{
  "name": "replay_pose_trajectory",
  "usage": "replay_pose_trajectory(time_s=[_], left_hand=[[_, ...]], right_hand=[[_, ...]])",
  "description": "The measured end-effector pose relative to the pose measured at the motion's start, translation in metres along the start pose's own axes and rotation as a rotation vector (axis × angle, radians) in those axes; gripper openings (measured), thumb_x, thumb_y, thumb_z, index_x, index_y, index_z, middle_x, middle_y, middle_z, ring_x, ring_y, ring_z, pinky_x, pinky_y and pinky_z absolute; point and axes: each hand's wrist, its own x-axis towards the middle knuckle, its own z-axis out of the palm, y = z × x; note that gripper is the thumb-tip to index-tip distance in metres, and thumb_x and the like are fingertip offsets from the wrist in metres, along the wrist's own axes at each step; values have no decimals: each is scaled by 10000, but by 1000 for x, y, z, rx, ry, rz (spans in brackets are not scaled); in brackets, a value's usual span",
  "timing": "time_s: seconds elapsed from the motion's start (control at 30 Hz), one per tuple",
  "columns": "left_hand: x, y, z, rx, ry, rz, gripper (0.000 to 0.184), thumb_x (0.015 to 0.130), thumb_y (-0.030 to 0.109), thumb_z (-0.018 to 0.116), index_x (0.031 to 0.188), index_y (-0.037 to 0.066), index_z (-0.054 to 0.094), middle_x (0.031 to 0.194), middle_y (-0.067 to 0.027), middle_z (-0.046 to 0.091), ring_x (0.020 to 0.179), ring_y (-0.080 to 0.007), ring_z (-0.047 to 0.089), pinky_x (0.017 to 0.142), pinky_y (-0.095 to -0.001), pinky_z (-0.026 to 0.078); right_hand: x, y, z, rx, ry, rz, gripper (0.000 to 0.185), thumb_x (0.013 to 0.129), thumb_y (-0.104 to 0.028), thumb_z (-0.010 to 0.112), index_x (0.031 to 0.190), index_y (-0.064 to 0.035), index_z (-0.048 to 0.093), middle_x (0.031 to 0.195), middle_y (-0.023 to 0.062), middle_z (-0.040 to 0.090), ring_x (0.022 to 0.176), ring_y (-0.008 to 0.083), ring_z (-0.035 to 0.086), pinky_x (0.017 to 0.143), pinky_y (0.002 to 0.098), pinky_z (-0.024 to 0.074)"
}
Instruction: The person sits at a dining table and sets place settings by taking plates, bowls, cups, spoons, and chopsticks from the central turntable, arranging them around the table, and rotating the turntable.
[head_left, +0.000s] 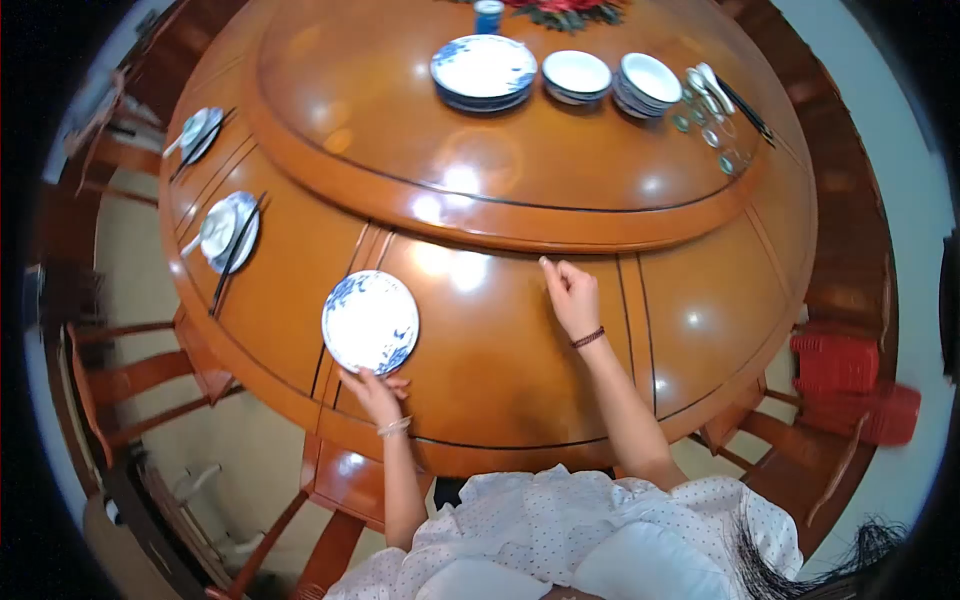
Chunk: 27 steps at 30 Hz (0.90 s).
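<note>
A round white plate point(370, 323) with blue flower patterning is near the table's front edge, left of centre. My left hand point(376, 395) grips its near rim, thumb and fingers at the edge. Over the wooden table to the right is my right hand point(573, 298), its fingers curled in and one digit pointing toward the turntable. I see nothing in that hand. On the raised turntable point(400, 170) stand a stack of blue-and-white plates point(484, 70), a stack of small dishes point(577, 76) and a stack of bowls point(648, 84).
Place settings with bowl, spoon and chopsticks lie at left, one nearer point(222, 235) and one farther point(197, 135). White spoons point(708, 92), black chopsticks point(745, 106) and small glasses point(711, 136) lie right of the bowls. Wooden chairs point(130, 385) and red plastic stools point(835, 363) surround the table.
</note>
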Motion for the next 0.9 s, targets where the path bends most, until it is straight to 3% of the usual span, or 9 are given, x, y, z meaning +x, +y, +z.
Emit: replay_pose_trajectory(time_s=[0.1, 0.17, 0.2, 0.37, 0.53, 0.57, 0.63, 0.7, 0.9], left_hand=[[6, 19, -4, 377, 64, -122, 625, 937, 409, 320, 1368, 27, 77, 660, -171, 586, 416, -203, 514, 372, -299, 383], [1, 34, 8, 524, 263, 139, 592, 942, 390, 321, 1354, 4, 144, 725, -198, 596, 541, -234, 563, 467, -300, 427], [7, 40, 22, 637, 410, 614, 558, 945, 368, 336, 1335, -9, 207, 742, -184, 591, 646, -226, 563, 543, -299, 437], [-18, 100, 152, 349, -173, 472, 392, 902, 140, 490, 1257, 27, 368, 627, 23, 453, 551, -48, 388, 496, -204, 320], [-14, 136, 341, 409, -441, 699, 316, 853, 153, 560, 1148, 51, 509, 687, -32, 508, 614, -122, 485, 568, -237, 397], [-13, 146, 371, 522, -439, 743, 327, 836, 159, 578, 1142, 60, 518, 764, -74, 551, 680, -166, 535, 620, -260, 432], [-2, 145, 426, 718, -206, 1328, 361, 786, 178, 615, 1125, 76, 543, 998, -148, 551, 889, -254, 541, 764, -329, 440], [11, 140, 465, 833, -232, 1423, 369, 762, 211, 633, 1101, 82, 568, 1131, -145, 496, 1024, -274, 480, 859, -377, 398], [15, 135, 504, 1154, 14, 1336, 236, 759, 293, 630, 923, 127, 662, 906, -14, 625, 865, -213, 534, 684, -348, 411]], right_hand=[[41, 11, -28, 121, 143, -52, 330, 869, -239, 543, 640, -13, 472, 468, 104, 411, 402, 207, 381, 413, 329, 309], [67, 26, -42, 96, 157, -73, 183, 887, -177, 509, 793, -20, 495, 478, 74, 403, 415, 163, 371, 420, 301, 307], [79, 32, -49, 175, 160, -51, 144, 886, -158, 508, 850, -19, 493, 483, 57, 398, 430, 135, 371, 428, 288, 309], [132, 64, -61, 335, 90, -66, 217, 837, -93, 564, 1014, -11, 468, 572, 44, 485, 486, 114, 447, 484, 265, 380], [149, 75, -85, 361, -54, -115, 300, 793, -76, 592, 1054, -16, 455, 733, 77, 572, 585, 169, 563, 570, 280, 460], [152, 80, -94, 365, -104, -105, 306, 796, -70, 590, 1060, -6, 449, 743, 82, 571, 591, 167, 564, 581, 276, 462], [157, 93, -105, 396, -155, -82, 301, 805, -61, 580, 1066, 6, 446, 752, 84, 559, 615, 161, 564, 590, 271, 464], [157, 107, -107, 476, -202, -92, 295, 812, -58, 571, 1070, 9, 445, 757, 83, 553, 629, 156, 563, 592, 267, 463], [158, 120, -117, 588, -338, -147, 274, 831, -53, 546, 1082, 4, 452, 794, 77, 539, 663, 148, 553, 623, 264, 463]])
